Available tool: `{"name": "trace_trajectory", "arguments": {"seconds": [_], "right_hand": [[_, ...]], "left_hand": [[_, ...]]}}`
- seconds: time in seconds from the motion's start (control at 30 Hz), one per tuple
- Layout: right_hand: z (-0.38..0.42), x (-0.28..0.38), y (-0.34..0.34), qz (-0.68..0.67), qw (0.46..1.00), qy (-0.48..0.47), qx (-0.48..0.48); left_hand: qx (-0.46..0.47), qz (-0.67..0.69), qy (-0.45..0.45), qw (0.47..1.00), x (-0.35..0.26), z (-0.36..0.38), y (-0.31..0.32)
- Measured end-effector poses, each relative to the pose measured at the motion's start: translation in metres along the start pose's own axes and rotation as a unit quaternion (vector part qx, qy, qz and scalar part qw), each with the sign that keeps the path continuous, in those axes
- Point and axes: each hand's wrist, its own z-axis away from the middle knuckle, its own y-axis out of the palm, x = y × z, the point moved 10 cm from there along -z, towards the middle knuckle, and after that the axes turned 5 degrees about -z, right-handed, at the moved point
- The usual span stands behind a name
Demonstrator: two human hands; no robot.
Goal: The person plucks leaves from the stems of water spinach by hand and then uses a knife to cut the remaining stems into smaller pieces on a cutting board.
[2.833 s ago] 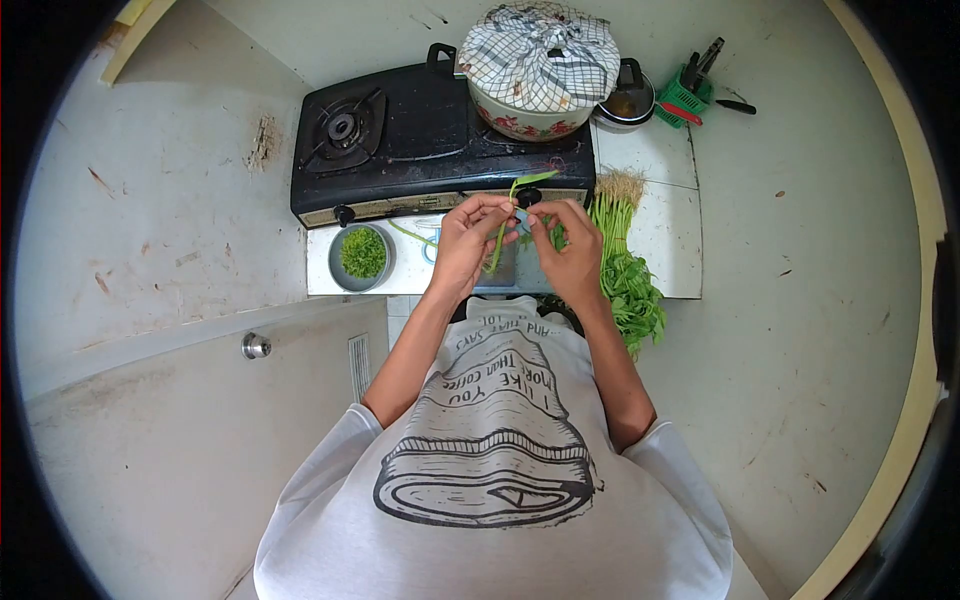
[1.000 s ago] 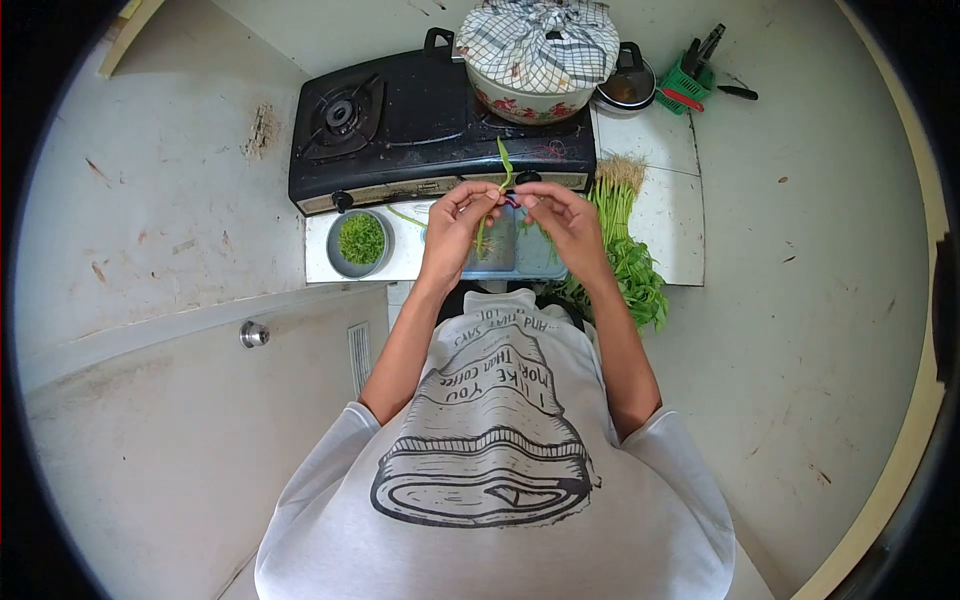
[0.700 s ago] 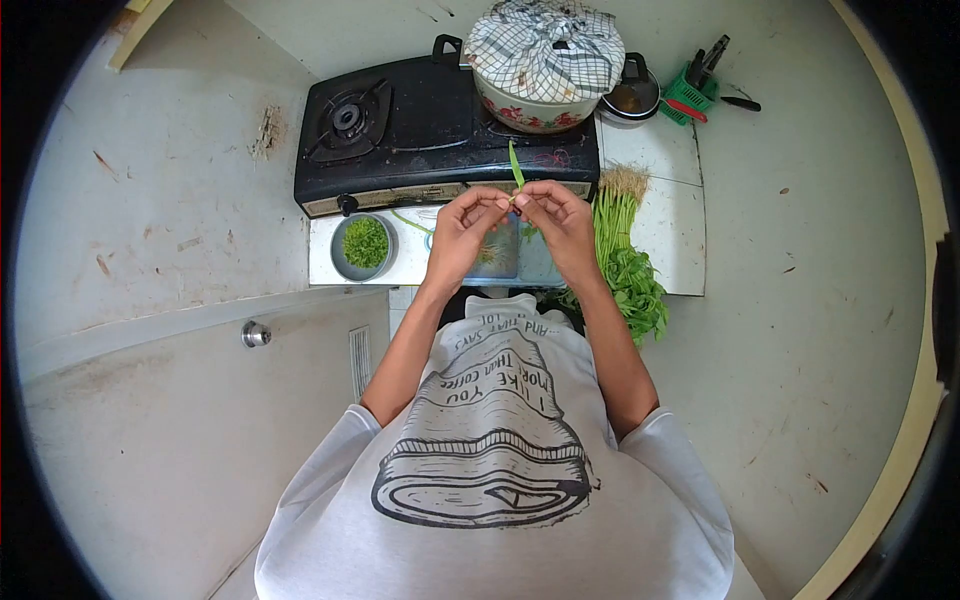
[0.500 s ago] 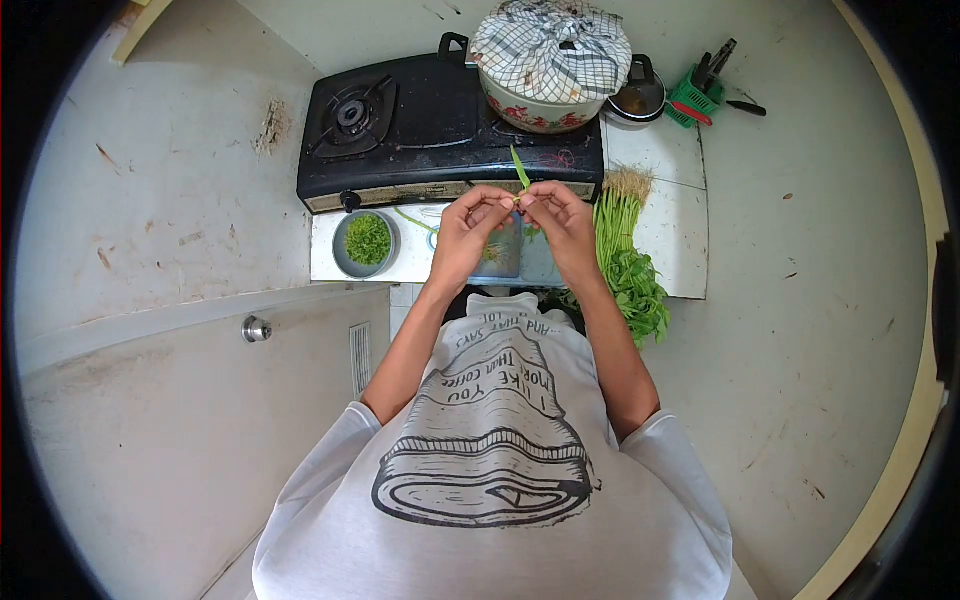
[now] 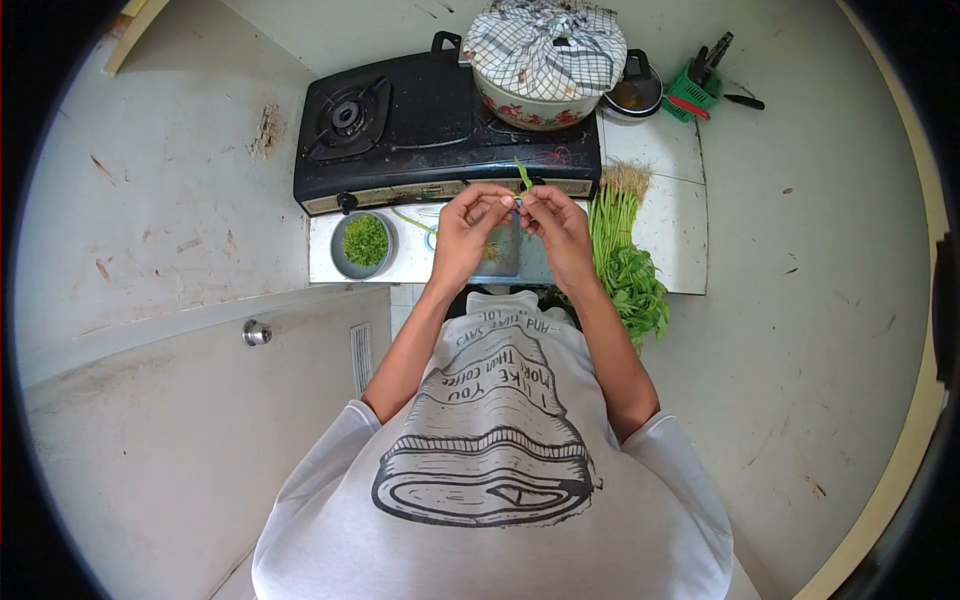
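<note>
My left hand and my right hand meet in front of the stove, fingertips pinched together on a thin green vegetable stem whose leaf tip sticks up above them. Something small and blue shows between the fingers; I cannot tell what it is. Below the hands lies a bluish tray with a few green scraps. A bundle of leafy greens with pale roots lies just right of my right hand. A small metal bowl of chopped greens stands left of my left hand.
A black gas stove sits behind the hands, carrying a flowered pot covered by a checked cloth. A lidded pot and a green utensil basket stand at the back right. The white tiled counter is narrow.
The long stem that hung down from my hands 2.8 s ago is now much shorter, only a short tip showing above my fingers. Both hands stayed close together over the tray.
</note>
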Motion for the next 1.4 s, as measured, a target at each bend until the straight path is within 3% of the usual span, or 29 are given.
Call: {"name": "trace_trajectory", "arguments": {"seconds": [0.17, 0.67, 0.77, 0.83, 0.9, 1.0, 1.1, 1.4], "right_hand": [[0.005, -0.018, 0.004, -0.153, 0.984, 0.094, 0.015], [0.018, -0.053, 0.002, -0.269, 0.939, 0.212, 0.025], [0.013, -0.051, -0.020, -0.187, 0.969, 0.164, -0.012], [0.002, -0.055, -0.062, 0.005, 0.994, 0.098, -0.051], [-0.005, -0.060, -0.094, 0.170, 0.982, 0.004, -0.085], [-0.011, -0.107, -0.152, 0.370, 0.924, -0.022, -0.095], [-0.005, -0.124, -0.159, 0.452, 0.887, -0.021, -0.092], [-0.036, -0.172, -0.146, 0.485, 0.872, -0.006, -0.065]], "left_hand": [[0.015, 0.007, 0.001, 1.000, -0.002, 0.000, 0.002], [0.041, -0.021, 0.020, 0.999, -0.001, 0.002, 0.004], [0.033, -0.025, 0.017, 0.999, -0.004, 0.001, 0.000], [0.024, -0.014, 0.026, 0.999, -0.006, 0.000, -0.006], [-0.004, -0.003, 0.019, 1.000, -0.004, -0.001, -0.017], [-0.035, 0.021, -0.002, 0.999, 0.000, -0.001, -0.032], [-0.060, 0.063, -0.005, 0.996, 0.002, 0.001, -0.044], [-0.107, 0.200, -0.055, 0.972, 0.020, 0.010, -0.061]]}}
